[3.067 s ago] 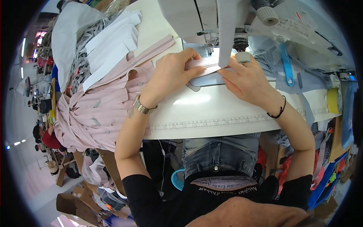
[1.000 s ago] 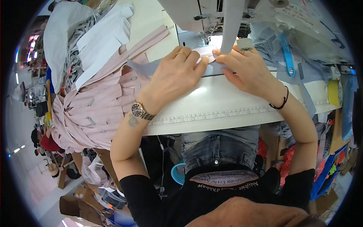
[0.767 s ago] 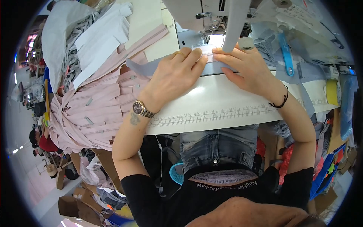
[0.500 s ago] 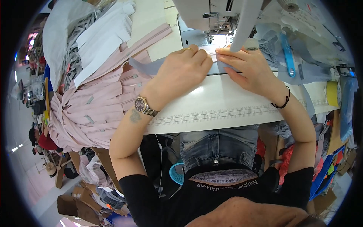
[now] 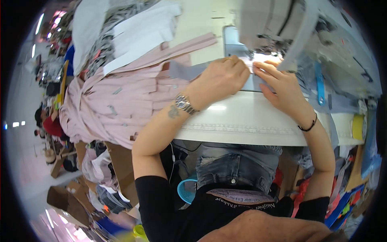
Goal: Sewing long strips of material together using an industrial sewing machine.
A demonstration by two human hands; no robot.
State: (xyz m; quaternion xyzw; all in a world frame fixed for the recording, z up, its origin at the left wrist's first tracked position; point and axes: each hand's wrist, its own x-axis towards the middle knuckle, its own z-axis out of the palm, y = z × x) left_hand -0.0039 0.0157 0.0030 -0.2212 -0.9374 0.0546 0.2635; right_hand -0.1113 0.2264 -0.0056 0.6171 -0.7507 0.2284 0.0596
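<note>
Left of the sewing machine (image 5: 268,24), the grey cloth strip (image 5: 185,71) points lengthwise toward it, disappearing behind the nearer left hand (image 5: 223,78). That grip is curled, its hold hidden; the right hand (image 5: 281,85), fingers extended at the machine's near side, may or may not grasp anything: I cannot tell.

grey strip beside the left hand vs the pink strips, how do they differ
Colour: the grey strip has a bluish tint, the pink strips are pale pink. Amount: the grey strip shows as one piece, while the pink strips lie in an overlapping heap. Place: the grey strip reaches the left hand, while most pink strips spread farther left. Both look like fabric and lie left of the sewing machine.
</note>
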